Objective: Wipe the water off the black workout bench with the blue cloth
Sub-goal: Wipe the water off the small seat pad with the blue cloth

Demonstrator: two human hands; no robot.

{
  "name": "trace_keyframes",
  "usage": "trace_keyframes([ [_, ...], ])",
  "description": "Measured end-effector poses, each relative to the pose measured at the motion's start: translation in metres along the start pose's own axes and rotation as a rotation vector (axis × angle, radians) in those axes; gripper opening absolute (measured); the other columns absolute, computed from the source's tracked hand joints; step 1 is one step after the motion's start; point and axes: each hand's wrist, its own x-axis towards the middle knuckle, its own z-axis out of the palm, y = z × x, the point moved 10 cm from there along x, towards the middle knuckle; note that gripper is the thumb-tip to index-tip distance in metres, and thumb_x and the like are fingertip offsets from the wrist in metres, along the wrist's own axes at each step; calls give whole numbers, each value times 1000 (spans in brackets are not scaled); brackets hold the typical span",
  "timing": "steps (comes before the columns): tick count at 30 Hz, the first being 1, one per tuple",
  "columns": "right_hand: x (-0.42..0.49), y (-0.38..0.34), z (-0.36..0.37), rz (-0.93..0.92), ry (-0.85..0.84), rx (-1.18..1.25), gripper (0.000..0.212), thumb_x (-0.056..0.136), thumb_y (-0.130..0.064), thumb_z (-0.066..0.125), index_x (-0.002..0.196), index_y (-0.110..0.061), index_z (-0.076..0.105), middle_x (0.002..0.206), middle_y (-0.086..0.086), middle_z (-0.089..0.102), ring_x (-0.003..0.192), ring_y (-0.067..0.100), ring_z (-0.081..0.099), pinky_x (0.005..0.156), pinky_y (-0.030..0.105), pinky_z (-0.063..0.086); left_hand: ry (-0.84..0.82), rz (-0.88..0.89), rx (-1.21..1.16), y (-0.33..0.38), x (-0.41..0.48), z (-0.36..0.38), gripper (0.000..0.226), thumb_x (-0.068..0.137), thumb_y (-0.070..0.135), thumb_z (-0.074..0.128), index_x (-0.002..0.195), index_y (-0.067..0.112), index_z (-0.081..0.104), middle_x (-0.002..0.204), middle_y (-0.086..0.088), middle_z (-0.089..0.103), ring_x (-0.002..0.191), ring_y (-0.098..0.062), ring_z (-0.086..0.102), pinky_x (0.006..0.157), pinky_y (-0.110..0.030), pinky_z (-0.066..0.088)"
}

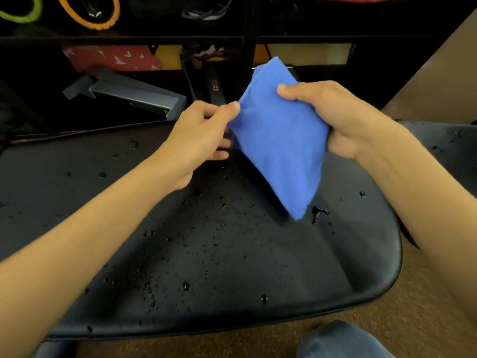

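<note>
Looking down through the head camera, I see both of my bare hands holding the blue cloth (278, 140) in the air above the black workout bench (232, 267). My right hand (333, 117) grips the cloth's right edge, thumb pressed on the front face and the fingers wrapped behind it. My left hand (198, 135) pinches the cloth's left corner between thumb and forefinger, the other fingers loosely curled beneath. The cloth is folded into a flat pad and hangs tilted, one corner up and one corner pointing down toward the pad without touching it.

The bench's black vinyl fills the lower frame and is speckled with water droplets (185, 285), with a larger wet patch (318, 213) just beside the cloth's lower corner. Beyond the bench stands a dark shelf with an orange band (89, 19) and a green band (22, 15) hanging on it. A grey metal bracket (129, 93) lies on the floor behind the bench. Brown carpet (387, 319) shows at lower right.
</note>
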Motion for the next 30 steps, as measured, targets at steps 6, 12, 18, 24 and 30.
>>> trace_keyframes([
  [6, 11, 4, 18, 40, -39, 254, 30, 91, -29, 55, 113, -12, 65, 106, 5, 73, 95, 19, 70, 82, 33, 57, -254, -117, -279, -2, -5, 28, 27, 92, 45, 53, 106, 24, 63, 103, -1, 72, 90, -17, 71, 77, -36, 58],
  [12, 16, 2, 27, -19, -80, 203, 26, 92, -26, 55, 112, -11, 65, 106, 6, 72, 95, 18, 70, 81, 31, 58, -261, -88, -395, 12, -2, 39, 34, 90, 33, 61, 118, 15, 62, 111, 0, 71, 101, -15, 68, 88, -39, 55],
  [18, 12, -4, -8, -135, 149, -27, 37, 88, -24, 63, 122, -13, 53, 107, 4, 67, 96, 17, 68, 77, 31, 57, -216, -69, -355, 20, -6, 51, 30, 89, 28, 64, 113, 11, 65, 107, -2, 72, 96, -15, 69, 82, -31, 56],
  [24, -32, -24, -41, -321, 356, -319, 41, 92, -28, 57, 131, -26, 48, 110, 0, 60, 99, 9, 58, 85, 26, 50, -239, -57, -350, 41, -14, 87, 27, 89, 29, 64, 110, 12, 67, 102, -5, 72, 92, -17, 69, 80, -34, 57],
  [30, -75, -34, -85, -428, 406, -214, 36, 95, -23, 51, 131, -25, 53, 115, -7, 64, 108, 1, 59, 95, 22, 48, -379, -11, -369, 76, -31, 148, 34, 94, 31, 56, 120, 10, 60, 110, -8, 69, 101, -20, 67, 91, -42, 54],
])
